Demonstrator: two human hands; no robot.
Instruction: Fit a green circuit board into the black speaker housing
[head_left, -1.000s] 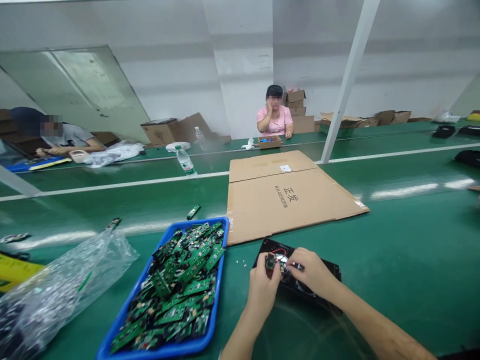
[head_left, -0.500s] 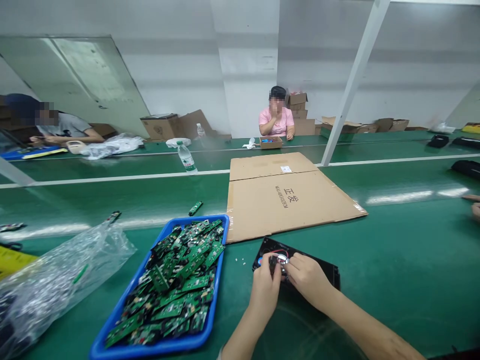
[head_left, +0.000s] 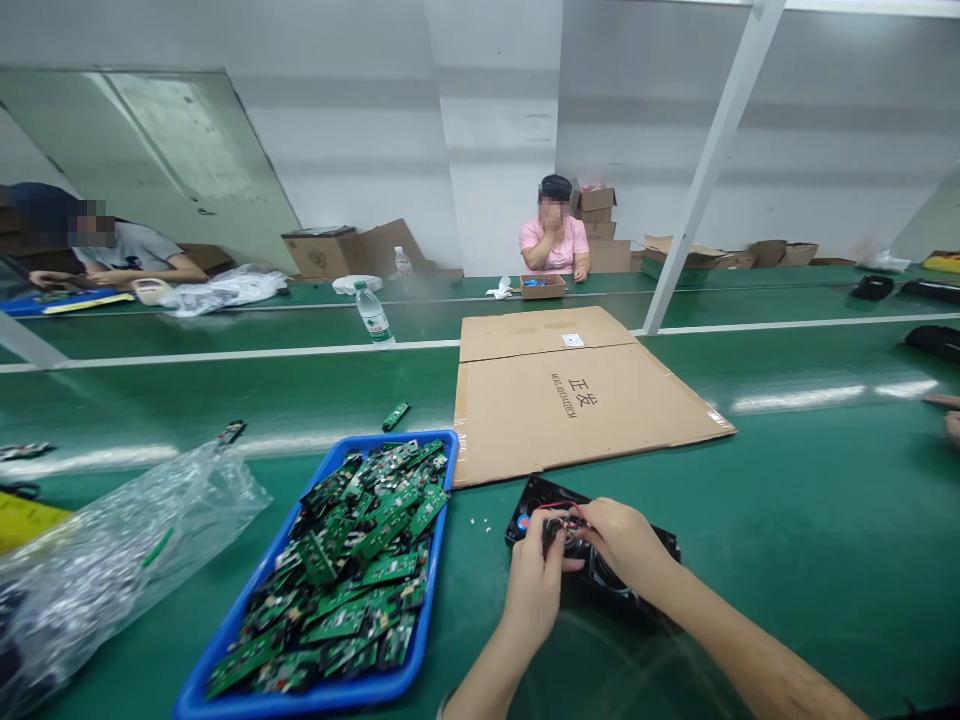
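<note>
A: Left to right along the bench [head_left: 787,520]: a clear plastic bag [head_left: 112,560], then a blue tray [head_left: 442,560] heaped with green circuit boards [head_left: 352,560], then the work itself. Which step is in hand?

B: Fitting, by my reading. The left hand [head_left: 536,585] and the right hand [head_left: 626,540] meet over a black housing [head_left: 664,548] lying flat on the bench, just right of the tray and just in front of a flattened cardboard sheet [head_left: 577,400]. A small wired part [head_left: 559,520] with a red lead sits between the fingertips.

A: State of each grip?

B: The left grip is curled, thumb and fingers pinching at the small part. The right grip is clenched over the same part from above; whether it bears the weight or only steadies cannot be told, since the fingers hide the contact.

A: What would the next move call for?

B: In my judgement, fine fingertip pressure to seat the part in the housing, with the lead kept clear of pinching.

A: Orientation of the housing?

B: Its long axis runs from upper left to lower right, open face up; the near-left corner points toward the tray.

A: Beyond it?

B: A water bottle [head_left: 373,315] and two seated people across the line.
</note>
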